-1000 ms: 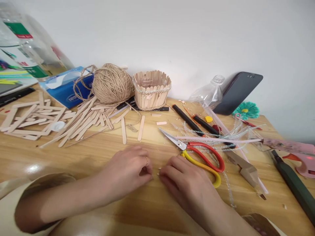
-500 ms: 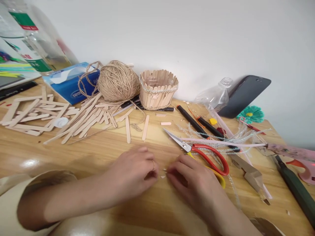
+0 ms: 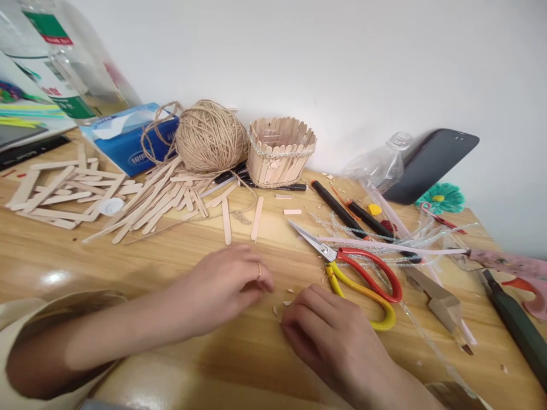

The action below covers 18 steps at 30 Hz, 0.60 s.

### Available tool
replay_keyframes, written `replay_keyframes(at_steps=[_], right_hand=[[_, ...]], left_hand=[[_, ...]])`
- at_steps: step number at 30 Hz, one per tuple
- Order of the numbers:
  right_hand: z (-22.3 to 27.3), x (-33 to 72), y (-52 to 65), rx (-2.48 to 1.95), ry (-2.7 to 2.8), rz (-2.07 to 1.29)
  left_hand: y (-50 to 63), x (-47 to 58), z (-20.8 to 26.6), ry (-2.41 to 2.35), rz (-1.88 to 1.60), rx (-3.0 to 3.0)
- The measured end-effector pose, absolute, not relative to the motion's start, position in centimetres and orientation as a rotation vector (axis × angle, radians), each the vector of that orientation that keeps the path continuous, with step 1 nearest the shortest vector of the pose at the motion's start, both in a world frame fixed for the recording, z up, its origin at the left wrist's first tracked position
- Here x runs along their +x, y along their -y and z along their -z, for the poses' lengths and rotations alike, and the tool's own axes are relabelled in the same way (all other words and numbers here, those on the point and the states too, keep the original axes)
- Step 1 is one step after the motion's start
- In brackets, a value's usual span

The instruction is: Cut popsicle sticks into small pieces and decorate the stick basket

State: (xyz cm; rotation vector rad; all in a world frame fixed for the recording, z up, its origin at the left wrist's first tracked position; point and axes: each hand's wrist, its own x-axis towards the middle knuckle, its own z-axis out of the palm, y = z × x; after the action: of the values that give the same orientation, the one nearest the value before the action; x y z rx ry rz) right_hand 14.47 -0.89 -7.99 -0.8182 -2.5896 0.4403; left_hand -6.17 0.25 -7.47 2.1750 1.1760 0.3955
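Observation:
My left hand (image 3: 226, 287), a ring on one finger, hovers low over the table with loosely bent fingers, apart from the thumb; nothing shows in it. Across from it my right hand (image 3: 325, 327) is closed, fingertips together at the table; whatever they may hold is hidden. Small wood chips (image 3: 287, 303) lie between the hands. Beyond my right hand rest scissors (image 3: 331, 253) with one red and one yellow handle, blades spread slightly. Two craft sticks, a left one (image 3: 226, 221) and a right one (image 3: 257, 218), lie ahead of my left hand, near short cut pieces (image 3: 292, 212).
A craft-stick basket (image 3: 280, 154) stands by the wall beside a twine ball (image 3: 211, 136) and blue tissue pack (image 3: 132, 142). Loose sticks (image 3: 64, 193) spread leftward. At right lie markers (image 3: 335, 208), silvery pipe cleaners (image 3: 410, 242), a clear bottle (image 3: 380, 162), a phone (image 3: 431, 165) and a pink glue gun (image 3: 508, 265).
My hands have drawn apart slightly, the left backing away and the right shifting down off the scissors' yellow handle. More wood chips show between them. The view has shifted a little.

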Motion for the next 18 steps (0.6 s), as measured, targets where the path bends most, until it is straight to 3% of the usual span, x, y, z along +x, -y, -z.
replay_keyframes(at_steps=[18], right_hand=[[8.0,15.1,2.5,-1.033,2.495,-0.552]], left_hand=[[0.7,-4.5,7.7,-1.139,-0.223,2.373]])
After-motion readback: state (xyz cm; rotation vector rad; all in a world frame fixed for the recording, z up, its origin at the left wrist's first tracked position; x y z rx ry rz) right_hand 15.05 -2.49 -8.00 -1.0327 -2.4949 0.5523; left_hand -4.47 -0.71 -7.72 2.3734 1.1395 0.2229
